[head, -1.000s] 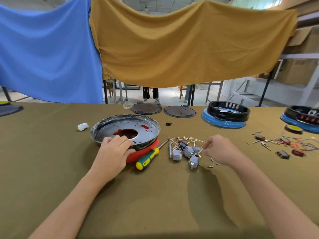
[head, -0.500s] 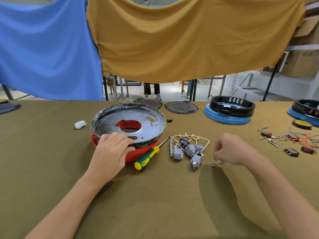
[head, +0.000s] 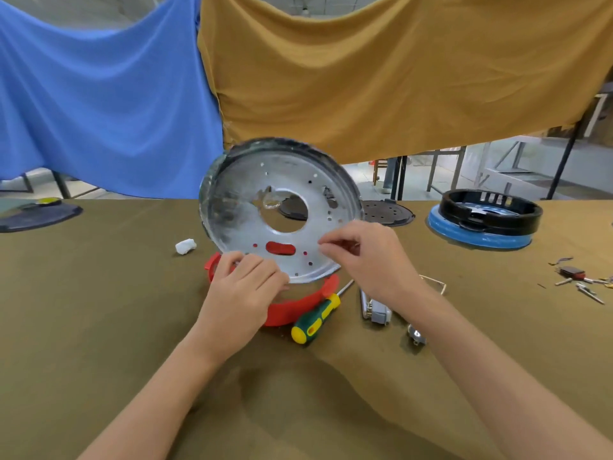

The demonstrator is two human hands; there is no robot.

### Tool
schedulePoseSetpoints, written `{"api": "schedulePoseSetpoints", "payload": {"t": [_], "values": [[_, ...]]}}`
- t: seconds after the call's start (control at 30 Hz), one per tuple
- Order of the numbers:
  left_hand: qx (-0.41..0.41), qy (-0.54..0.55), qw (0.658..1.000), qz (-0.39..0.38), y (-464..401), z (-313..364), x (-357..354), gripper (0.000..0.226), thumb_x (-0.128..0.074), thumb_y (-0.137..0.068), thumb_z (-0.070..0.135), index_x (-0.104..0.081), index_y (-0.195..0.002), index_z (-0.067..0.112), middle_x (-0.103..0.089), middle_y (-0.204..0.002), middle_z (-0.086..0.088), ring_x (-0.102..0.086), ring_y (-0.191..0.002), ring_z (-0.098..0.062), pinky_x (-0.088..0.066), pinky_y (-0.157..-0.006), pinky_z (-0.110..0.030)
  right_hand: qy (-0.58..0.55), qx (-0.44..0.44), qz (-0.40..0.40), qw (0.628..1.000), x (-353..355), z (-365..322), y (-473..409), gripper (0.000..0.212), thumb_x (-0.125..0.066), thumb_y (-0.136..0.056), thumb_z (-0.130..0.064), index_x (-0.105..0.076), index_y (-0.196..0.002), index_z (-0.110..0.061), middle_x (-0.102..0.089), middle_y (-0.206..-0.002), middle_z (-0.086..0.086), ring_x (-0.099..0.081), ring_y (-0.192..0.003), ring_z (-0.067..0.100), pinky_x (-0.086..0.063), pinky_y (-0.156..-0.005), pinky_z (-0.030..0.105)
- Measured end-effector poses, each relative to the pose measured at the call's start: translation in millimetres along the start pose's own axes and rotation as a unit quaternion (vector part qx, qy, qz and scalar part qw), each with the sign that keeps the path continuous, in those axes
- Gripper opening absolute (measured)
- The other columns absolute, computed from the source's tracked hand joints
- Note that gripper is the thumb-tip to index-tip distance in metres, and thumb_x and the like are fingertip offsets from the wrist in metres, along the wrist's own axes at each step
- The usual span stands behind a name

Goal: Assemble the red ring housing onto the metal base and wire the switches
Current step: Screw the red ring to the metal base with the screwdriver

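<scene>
Olive-cloth workbench (head: pixel 99 327) before hanging blue and ochre sheets. The metal base (head: pixel 245 207) stands tilted up on edge above the red ring housing (head: pixel 292 308). The left hand (head: pixel 242 293) grips its lower rim, fingers curled; the right hand (head: pixel 368 260) pinches its right rim. A screwdriver (head: pixel 316 322) lies just beside the housing; the switches (head: pixel 376 310) lie under the right wrist.

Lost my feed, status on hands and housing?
Both hands on metal base: left hand, right hand. Base tilted up over red ring housing. Screwdriver lies against housing.
</scene>
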State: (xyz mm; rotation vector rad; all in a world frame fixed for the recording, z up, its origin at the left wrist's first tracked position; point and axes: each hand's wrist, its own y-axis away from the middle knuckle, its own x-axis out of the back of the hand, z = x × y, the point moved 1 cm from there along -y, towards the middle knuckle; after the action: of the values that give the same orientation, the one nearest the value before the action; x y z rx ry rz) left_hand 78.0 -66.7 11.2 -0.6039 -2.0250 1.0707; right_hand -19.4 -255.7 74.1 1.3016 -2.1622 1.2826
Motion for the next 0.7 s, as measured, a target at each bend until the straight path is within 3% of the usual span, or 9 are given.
{"api": "schedulePoseSetpoints", "payload": {"t": [0.1,0.23,0.4,0.53,0.7], "values": [[-0.038,-0.028,0.999,-0.011,-5,-15,-6,0.018,-0.068,-0.083,-0.004,-0.068,-0.077,0.013,-0.061,-0.076,0.0,-0.057,-0.069,-0.025,-0.038,-0.079,-0.034,0.02,0.022,0.002,1.0,-8,1,-15,0.017,-0.065,-0.094,-0.02,-0.076,-0.108,-0.02,-0.065,-0.094,-0.006,-0.058,-0.085,0.007,-0.041,-0.078,0.015],[-0.047,-0.037,0.998,-0.01,-6,-20,-14,0.018,-0.075,-0.081,0.0,-0.064,-0.076,0.014,-0.061,-0.076,0.0,-0.057,-0.068,-0.025,-0.04,-0.073,-0.034,-0.009,0.057,-0.027,0.998,-19,0,-27,0.003,-0.074,-0.087,-0.016,-0.072,-0.089,-0.015,-0.065,-0.075,-0.008,-0.058,-0.072,0.007,-0.045,-0.065,0.013],[-0.046,-0.038,0.998,-0.009,-2,-17,-14,0.018,-0.07,-0.084,0.0,-0.064,-0.074,0.014,-0.059,-0.075,0.0,-0.056,-0.071,-0.024,-0.037,-0.073,-0.034,-0.033,0.044,-0.047,0.997,-32,12,-24,0.007,-0.079,-0.082,-0.012,-0.075,-0.079,-0.017,-0.068,-0.07,-0.012,-0.058,-0.068,-0.001,-0.043,-0.063,0.009],[-0.049,-0.034,0.998,-0.013,-1,-17,-12,0.025,-0.056,-0.09,-0.004,-0.067,-0.074,0.012,-0.06,-0.074,-0.001,-0.057,-0.069,-0.024,-0.035,-0.073,-0.033,-0.012,0.031,-0.076,0.997,-35,14,-21,0.008,-0.076,-0.084,-0.009,-0.078,-0.084,-0.016,-0.074,-0.08,-0.004,-0.063,-0.076,0.004,-0.049,-0.071,0.013],[-0.033,-0.041,0.999,-0.011,-2,-15,-10,0.025,-0.058,-0.089,-0.004,-0.066,-0.072,0.013,-0.059,-0.073,-0.001,-0.057,-0.067,-0.024,-0.035,-0.073,-0.033,0.005,0.033,-0.097,0.995,-33,11,-19,0.014,-0.069,-0.09,-0.009,-0.077,-0.089,-0.02,-0.074,-0.086,-0.009,-0.063,-0.083,0.002,-0.049,-0.078,0.016]]}}
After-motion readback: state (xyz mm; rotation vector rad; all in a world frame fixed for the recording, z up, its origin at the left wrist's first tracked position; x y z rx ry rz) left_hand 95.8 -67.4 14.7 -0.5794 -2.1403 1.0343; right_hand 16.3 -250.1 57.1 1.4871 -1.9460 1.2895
